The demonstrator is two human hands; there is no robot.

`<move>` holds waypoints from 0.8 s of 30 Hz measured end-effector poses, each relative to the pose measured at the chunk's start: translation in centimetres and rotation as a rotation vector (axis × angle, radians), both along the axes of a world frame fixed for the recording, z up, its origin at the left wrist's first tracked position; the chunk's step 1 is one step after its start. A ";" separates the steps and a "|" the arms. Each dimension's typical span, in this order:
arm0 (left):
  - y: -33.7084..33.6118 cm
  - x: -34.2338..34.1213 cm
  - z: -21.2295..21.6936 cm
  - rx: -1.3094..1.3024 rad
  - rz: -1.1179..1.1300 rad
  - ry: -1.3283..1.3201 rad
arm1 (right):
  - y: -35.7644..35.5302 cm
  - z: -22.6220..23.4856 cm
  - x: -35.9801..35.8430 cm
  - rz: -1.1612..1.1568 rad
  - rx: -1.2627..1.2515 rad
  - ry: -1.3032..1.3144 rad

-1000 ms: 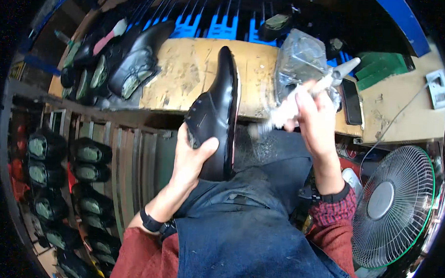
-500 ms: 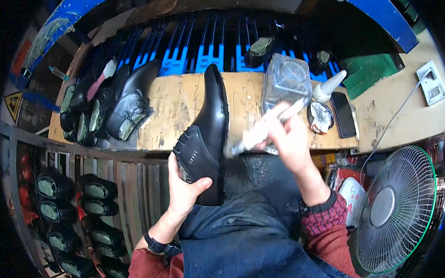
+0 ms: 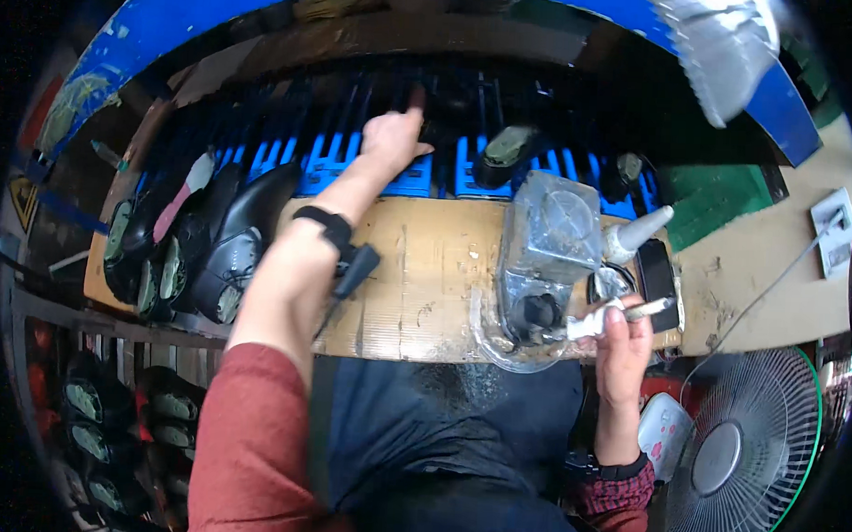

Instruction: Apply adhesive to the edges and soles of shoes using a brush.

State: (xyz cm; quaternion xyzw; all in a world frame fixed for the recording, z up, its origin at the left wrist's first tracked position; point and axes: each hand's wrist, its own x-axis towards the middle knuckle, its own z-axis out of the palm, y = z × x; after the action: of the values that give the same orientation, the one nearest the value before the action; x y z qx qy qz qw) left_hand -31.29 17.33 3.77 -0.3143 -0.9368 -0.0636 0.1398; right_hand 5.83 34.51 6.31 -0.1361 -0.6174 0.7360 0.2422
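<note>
1. Two hands show, both the person's own. The left hand [image 3: 393, 138] reaches past the bench [image 3: 398, 265] to the blue slatted rack [image 3: 368, 175]; its forefinger runs into shadow, so whether it grips anything cannot be told.
2. The right hand [image 3: 620, 357] pinches one brush [image 3: 588, 325], wrapped in white, near the bench's front edge. The brush's head is at the dark mouth of one clear plastic container [image 3: 554, 214]; whether it dips inside is hard to make out.
3. One pale cone-tipped bottle [image 3: 641, 231] stands just beside the container, and one dark phone [image 3: 658, 274] lies near, partly covered by the brush handle and hand.
4. At least four black shoes [image 3: 229, 273] crowd the bench's left end, overlapping too much for a sure count. One more shoe [image 3: 508, 152] sits on the rack, right of the left hand.
5. Below left, at least five shoes [image 3: 85, 399] stand in two columns, dim toward the rim.
6. One fan [image 3: 720, 454] is cut off at the lower edge.
</note>
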 end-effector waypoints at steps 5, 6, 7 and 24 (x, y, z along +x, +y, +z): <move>-1.7 4.7 -1.8 0.133 -0.039 0.109 | 0.7 -0.8 -0.3 -0.012 -0.043 0.004; -3.6 7.0 -1.9 0.259 -0.070 0.101 | 0.8 -0.9 -0.3 0.073 -0.054 0.060; -6.3 9.3 -1.7 0.296 -0.073 0.167 | 0.8 -1.0 -0.3 0.121 -0.015 0.066; -28.3 14.0 3.7 0.410 -0.002 -0.634 | -0.4 -0.5 -1.5 0.114 0.996 -0.017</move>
State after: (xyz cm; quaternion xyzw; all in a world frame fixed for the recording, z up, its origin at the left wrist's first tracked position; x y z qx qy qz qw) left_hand -17.27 -10.97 7.45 -0.2456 -0.9010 -0.3440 -0.0973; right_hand 4.37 34.15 5.80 0.0244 -0.9022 0.3627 0.2321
